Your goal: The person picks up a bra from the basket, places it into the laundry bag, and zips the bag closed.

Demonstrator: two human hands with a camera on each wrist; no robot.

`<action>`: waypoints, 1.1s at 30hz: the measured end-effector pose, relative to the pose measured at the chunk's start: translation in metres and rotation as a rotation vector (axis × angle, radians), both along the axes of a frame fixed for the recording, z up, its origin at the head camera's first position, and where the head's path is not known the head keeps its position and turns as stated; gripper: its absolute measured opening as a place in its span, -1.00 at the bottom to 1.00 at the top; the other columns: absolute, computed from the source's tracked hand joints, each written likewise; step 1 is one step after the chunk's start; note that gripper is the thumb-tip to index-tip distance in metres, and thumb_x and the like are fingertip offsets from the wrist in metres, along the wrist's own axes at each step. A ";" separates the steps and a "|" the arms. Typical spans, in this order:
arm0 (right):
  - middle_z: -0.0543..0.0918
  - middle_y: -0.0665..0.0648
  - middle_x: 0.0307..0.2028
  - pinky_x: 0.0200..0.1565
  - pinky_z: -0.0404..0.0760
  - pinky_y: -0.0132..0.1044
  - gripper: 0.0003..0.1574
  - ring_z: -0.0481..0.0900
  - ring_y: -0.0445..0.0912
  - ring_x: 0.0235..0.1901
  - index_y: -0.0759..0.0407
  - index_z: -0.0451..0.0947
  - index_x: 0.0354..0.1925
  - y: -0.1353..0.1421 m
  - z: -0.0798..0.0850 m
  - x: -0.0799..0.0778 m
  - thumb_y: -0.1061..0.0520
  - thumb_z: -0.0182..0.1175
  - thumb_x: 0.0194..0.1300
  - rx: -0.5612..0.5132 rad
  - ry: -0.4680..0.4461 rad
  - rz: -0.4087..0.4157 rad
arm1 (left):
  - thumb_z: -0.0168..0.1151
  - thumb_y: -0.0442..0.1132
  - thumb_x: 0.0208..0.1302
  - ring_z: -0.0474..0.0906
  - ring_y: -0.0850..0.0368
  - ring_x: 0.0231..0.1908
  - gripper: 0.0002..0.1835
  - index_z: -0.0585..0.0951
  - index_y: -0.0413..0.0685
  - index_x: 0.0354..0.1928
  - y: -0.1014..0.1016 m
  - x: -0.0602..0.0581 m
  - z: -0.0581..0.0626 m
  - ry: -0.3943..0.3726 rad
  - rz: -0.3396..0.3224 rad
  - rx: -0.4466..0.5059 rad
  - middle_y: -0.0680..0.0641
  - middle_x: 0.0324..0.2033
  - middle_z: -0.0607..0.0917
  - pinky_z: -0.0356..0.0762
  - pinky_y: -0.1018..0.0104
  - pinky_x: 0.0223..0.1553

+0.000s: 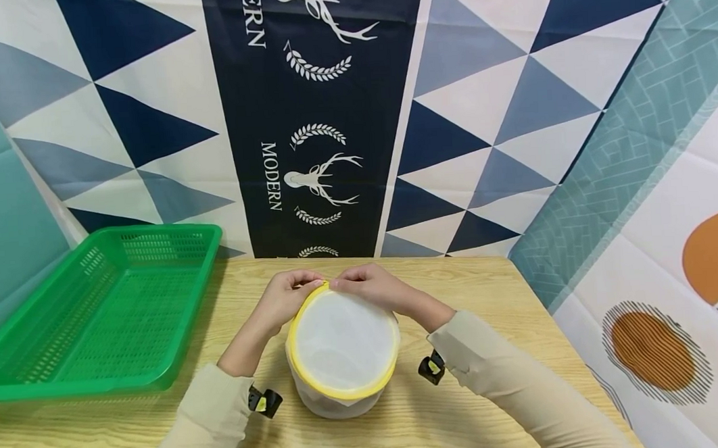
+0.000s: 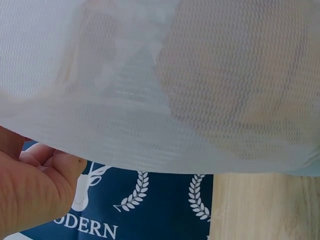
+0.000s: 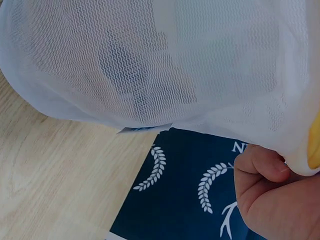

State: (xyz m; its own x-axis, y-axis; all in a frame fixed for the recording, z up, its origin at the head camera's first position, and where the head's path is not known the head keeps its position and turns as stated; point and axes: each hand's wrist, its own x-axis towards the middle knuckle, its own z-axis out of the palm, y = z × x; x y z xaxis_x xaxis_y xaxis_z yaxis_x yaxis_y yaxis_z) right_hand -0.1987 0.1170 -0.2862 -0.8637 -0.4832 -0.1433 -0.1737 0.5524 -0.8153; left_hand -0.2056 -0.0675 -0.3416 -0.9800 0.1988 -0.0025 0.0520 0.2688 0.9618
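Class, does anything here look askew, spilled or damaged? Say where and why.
Only the dark panel looks odd: behind the table, its lettering and deer lie sideways, as if hung turned. I see no spill, and no damage to the bag, pinched by the left hand and right hand, or the basket.

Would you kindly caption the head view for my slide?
Left hand and right hand hold a mesh bag by its yellow rim; basket at left.

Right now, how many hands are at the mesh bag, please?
2: the left hand and the right hand, close together, pinching the yellow trim at the far edge of the white mesh bag. No other hand shows.
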 end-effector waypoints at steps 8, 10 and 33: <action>0.63 0.14 -0.25 -0.46 0.55 -0.39 -0.69 0.51 -0.28 -0.54 0.21 0.59 -0.17 -0.002 0.001 0.003 0.07 0.07 0.23 -0.003 0.027 -0.023 | 0.08 -0.18 0.22 0.52 0.17 -0.41 -0.77 0.58 -0.15 -0.19 0.001 0.000 -0.001 0.021 -0.002 0.003 -0.13 -0.25 0.62 0.55 0.34 -0.40; 0.63 0.14 -0.25 -0.46 0.55 -0.40 -0.69 0.50 -0.28 -0.55 0.22 0.60 -0.18 -0.001 -0.002 0.002 0.07 0.08 0.22 -0.011 0.024 -0.029 | 0.08 -0.19 0.21 0.52 0.16 -0.39 -0.78 0.58 -0.14 -0.20 0.001 0.001 -0.002 0.024 0.009 0.000 -0.12 -0.24 0.61 0.55 0.35 -0.39; 0.63 0.07 -0.43 -0.56 0.57 -0.31 -0.66 0.55 -0.20 -0.64 0.11 0.64 -0.28 0.011 -0.032 -0.015 -0.08 0.11 0.16 -0.063 -0.018 -0.109 | 0.09 -0.18 0.21 0.51 0.17 -0.38 -0.77 0.59 -0.14 -0.18 0.001 0.006 -0.001 0.010 0.032 -0.017 -0.11 -0.24 0.62 0.54 0.37 -0.39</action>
State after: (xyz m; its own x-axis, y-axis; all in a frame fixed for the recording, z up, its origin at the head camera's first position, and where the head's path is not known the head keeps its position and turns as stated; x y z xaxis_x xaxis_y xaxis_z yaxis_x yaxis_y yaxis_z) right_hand -0.2138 0.1276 -0.3177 -0.9094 -0.3947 -0.1313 -0.1006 0.5151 -0.8512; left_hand -0.1999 -0.0665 -0.3428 -0.9858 0.1677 0.0042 0.0530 0.2872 0.9564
